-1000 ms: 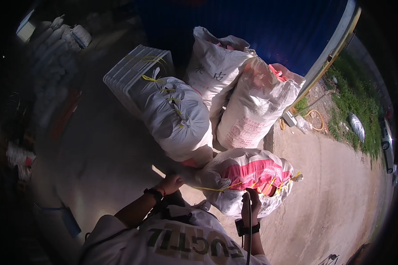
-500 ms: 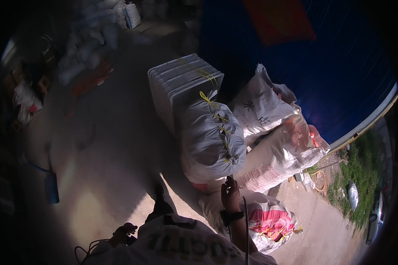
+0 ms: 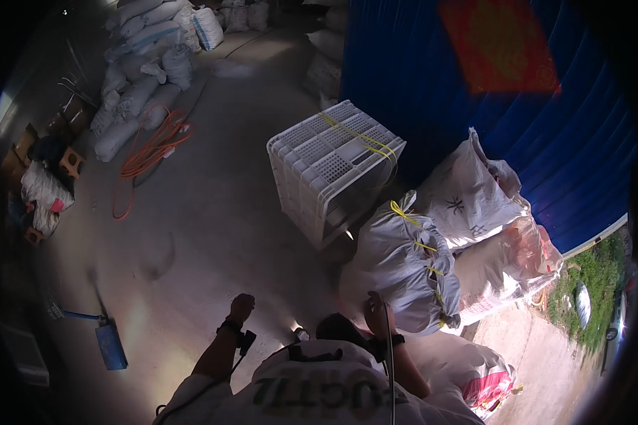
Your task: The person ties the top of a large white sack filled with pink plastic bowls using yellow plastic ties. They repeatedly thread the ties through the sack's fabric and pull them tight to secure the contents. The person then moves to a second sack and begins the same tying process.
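Note:
My left hand [image 3: 241,307] is raised over the floor, its fingers curled in, with nothing visible in it. A dark band and a small dark device sit on that wrist. To the right, my right hand [image 3: 378,314] is at the near left side of a tied grey-white sack [image 3: 397,265], its fingers bent and partly hidden. Whether it grips the sack cloth cannot be told. A thin grey cord or rod [image 3: 390,361] runs past this hand down to the lower edge. Yellow ties close the sack along its right side.
Stacked white plastic crates [image 3: 333,152], bound with yellow strap, stand beyond the sack. More white sacks [image 3: 468,191] lean by a blue corrugated wall [image 3: 581,134]. Another sack [image 3: 468,368] lies near right. Orange cable [image 3: 152,145] and a blue tool [image 3: 110,346] lie on the floor at left.
My left hand has risen and moved forward. My right hand has shifted to the sack's left side. The view has turned, the scene sliding right and brightening.

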Tool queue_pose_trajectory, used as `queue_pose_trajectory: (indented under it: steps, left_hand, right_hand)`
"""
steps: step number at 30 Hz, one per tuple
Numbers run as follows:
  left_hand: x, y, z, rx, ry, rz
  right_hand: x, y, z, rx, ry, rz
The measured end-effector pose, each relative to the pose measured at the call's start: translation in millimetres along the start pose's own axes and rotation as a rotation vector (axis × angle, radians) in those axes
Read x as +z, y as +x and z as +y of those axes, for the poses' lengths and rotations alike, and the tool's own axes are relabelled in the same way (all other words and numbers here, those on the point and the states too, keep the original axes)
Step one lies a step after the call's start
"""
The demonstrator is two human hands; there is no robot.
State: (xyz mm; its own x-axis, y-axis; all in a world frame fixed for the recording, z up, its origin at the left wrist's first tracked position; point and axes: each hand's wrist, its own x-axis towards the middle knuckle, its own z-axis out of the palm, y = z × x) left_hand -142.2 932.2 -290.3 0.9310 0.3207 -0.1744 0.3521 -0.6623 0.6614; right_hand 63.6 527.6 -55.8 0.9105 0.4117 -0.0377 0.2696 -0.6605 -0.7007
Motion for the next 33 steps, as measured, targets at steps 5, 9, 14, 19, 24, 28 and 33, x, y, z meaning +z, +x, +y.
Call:
queue_pose_trajectory:
  steps: [5,9,14,19,24,28,33]
  left_hand:
    - [-7.4,67.9,-7.9,-0.126,-0.013,-0.216]
    - [-43.8,60.7,-14.2,-0.068,0.394,-0.435]
    - [-153.4,61.7,2.3,-0.740,-0.070,-0.346]
    - [-198.1,91.6,-45.4,-0.986,-0.210,0.043]
    - [-200.4,197.9,-69.3,-0.582,-0.057,-0.165]
    - [-188.1,372.7,-67.1,-0.437,-0.056,-0.701]
    - [-287.8,559.4,-146.8,-0.492,0.208,-0.441]
  right_hand:
    - [34.1,85.1,-2.9,-0.020,0.015,-0.095]
    - [69.4,175.8,19.5,0.071,0.069,-0.191]
    - [162.9,312.3,73.3,0.325,0.195,0.050]
    - [188.1,443.9,30.4,0.709,0.410,0.220]
    - [210.0,473.4,31.2,0.951,0.182,0.171]
    - [203.2,459.7,158.2,0.891,0.105,0.147]
    - [199.2,510.8,43.7,1.341,-0.229,0.234]
